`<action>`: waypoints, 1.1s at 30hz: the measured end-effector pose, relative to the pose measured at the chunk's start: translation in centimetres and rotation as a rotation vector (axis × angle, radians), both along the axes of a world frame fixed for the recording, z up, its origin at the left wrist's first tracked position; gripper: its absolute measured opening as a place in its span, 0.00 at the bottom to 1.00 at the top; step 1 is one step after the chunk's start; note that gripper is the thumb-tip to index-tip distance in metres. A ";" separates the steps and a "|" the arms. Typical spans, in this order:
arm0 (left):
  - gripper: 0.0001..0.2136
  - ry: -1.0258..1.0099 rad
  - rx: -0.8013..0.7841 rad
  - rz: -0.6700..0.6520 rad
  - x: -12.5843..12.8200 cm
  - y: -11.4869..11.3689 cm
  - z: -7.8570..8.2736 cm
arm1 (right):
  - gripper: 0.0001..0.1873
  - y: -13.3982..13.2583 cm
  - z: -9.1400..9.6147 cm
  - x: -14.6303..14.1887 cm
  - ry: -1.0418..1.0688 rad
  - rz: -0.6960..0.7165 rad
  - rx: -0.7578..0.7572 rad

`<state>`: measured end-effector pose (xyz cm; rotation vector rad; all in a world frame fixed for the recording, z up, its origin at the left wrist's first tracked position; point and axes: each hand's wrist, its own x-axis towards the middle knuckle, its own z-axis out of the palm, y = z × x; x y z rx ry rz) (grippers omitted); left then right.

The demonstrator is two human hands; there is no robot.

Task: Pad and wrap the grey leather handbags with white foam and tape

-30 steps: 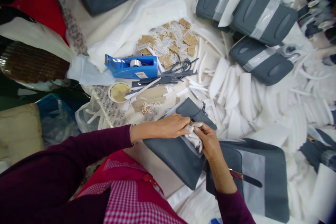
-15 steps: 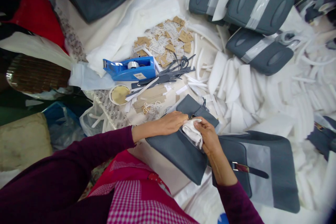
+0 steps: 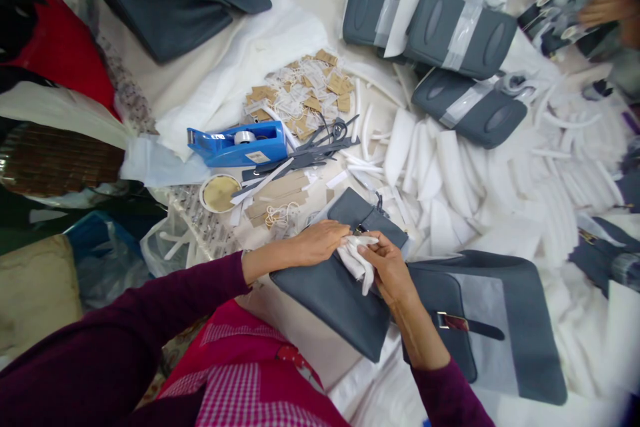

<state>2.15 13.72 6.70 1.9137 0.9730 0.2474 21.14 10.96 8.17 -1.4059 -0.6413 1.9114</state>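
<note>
A dark grey bag (image 3: 327, 303) lies slanted in front of me, its flap turned toward the far side. My left hand (image 3: 320, 241) is closed at the bag's small metal buckle (image 3: 359, 230), fingertips pinching there; exactly what they grip is partly hidden. In my right hand (image 3: 393, 268) is a crumpled white cloth (image 3: 357, 257), pinched between thumb and fingers and pressed near the buckle. Just right of my right forearm lies a second dark grey bag (image 3: 533, 320), with a buckled strap and a translucent sheet over its front.
Beyond my hands are a blue tape dispenser (image 3: 260, 143), a round tin (image 3: 220, 193), loose dark straps (image 3: 320, 153) and a heap of tags (image 3: 305, 90). White padding pieces (image 3: 450, 167) spread to the right. More wrapped bags (image 3: 460, 33) stand behind. Another person's hand (image 3: 607, 8) shows far right.
The white cloth has changed shape and hangs looser from my right hand, which has shifted slightly. My left hand stays by the buckle. The whole view has shifted a little.
</note>
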 end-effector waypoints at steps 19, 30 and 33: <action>0.11 -0.164 -0.030 0.003 -0.2 0.1 -1.0 | 0.20 -1.2 1.2 -0.5 -0.326 0.147 0.035; 0.16 -0.104 -0.087 -0.013 -0.3 0.3 0.3 | 0.07 -2.3 0.5 -1.2 -0.716 0.210 0.447; 0.16 -0.089 -0.082 -0.042 -0.3 0.2 -0.1 | 0.07 -2.2 0.4 -1.3 -0.727 0.229 0.483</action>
